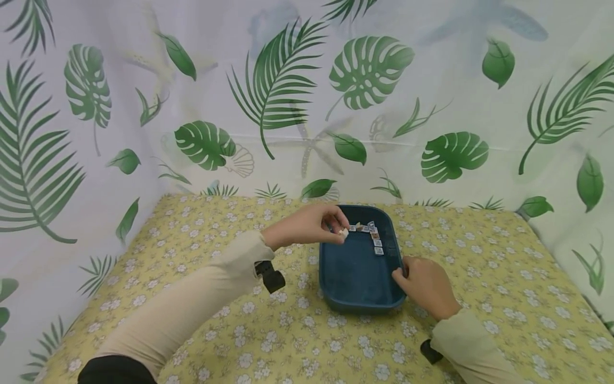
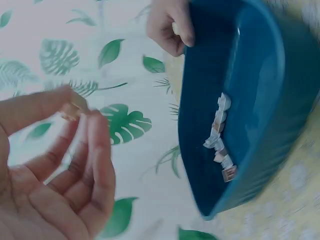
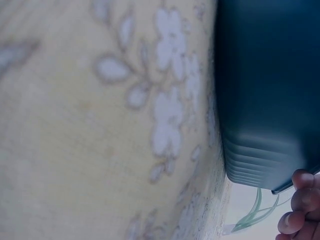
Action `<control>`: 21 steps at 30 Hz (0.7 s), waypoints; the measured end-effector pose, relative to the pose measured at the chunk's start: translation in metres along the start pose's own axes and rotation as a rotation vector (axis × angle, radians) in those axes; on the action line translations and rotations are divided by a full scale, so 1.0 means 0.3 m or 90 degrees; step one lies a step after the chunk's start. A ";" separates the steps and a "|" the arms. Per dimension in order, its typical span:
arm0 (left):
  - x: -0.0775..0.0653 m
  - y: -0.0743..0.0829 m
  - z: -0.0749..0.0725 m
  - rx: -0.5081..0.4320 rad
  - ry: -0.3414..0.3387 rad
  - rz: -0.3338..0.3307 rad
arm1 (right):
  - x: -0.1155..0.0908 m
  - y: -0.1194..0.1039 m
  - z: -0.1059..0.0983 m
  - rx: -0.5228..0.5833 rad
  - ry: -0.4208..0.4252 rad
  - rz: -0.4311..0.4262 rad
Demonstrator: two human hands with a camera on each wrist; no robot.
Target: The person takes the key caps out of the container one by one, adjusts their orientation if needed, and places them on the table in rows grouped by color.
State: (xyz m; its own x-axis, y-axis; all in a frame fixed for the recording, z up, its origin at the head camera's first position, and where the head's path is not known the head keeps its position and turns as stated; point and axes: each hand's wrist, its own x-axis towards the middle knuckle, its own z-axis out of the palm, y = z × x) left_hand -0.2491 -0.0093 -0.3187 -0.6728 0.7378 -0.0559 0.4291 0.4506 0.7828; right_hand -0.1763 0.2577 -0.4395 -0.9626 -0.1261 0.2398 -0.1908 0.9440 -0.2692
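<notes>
In the head view my left hand (image 1: 314, 223) is over the left side of a dark blue plastic basin (image 1: 357, 308). Between thumb and fingertips it pinches a small cream-coloured piece (image 1: 344, 233); the left wrist view shows this piece (image 2: 75, 106) blurred, its kind unclear. My right hand (image 1: 429, 285) grips the basin's right rim, thumb on the inner side. From the right wrist view, curled fingertips (image 3: 302, 200) appear at the rim against the outer wall. Inside the basin, several small white blocks (image 1: 378, 243) with printed faces form a bent line along the far and right sides.
The basin stands on a table with a yellow floral cloth (image 1: 268, 330). Behind it hangs a white curtain (image 1: 307, 96) with green leaf prints, which continues along both sides. Black straps with small devices (image 1: 272, 278) sit at the wrists.
</notes>
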 end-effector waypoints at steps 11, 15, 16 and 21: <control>-0.142 -0.115 -0.043 -0.206 -0.017 0.008 | 0.002 -0.003 -0.003 0.002 -0.005 0.003; -0.165 -0.142 -0.045 -0.217 -0.013 0.001 | 0.002 -0.002 -0.004 0.006 -0.003 0.000; -0.169 -0.147 -0.046 -0.221 -0.011 0.000 | 0.002 -0.002 -0.003 0.006 -0.003 -0.001; -0.193 -0.173 -0.052 -0.250 0.001 -0.003 | 0.005 0.001 0.001 0.004 0.000 -0.003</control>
State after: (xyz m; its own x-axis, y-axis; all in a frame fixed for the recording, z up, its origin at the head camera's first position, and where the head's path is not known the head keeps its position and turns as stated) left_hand -0.2419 -0.0832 -0.3464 -0.6747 0.7357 -0.0590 0.1638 0.2272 0.9600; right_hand -0.1777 0.2575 -0.4394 -0.9615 -0.1307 0.2418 -0.1970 0.9412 -0.2746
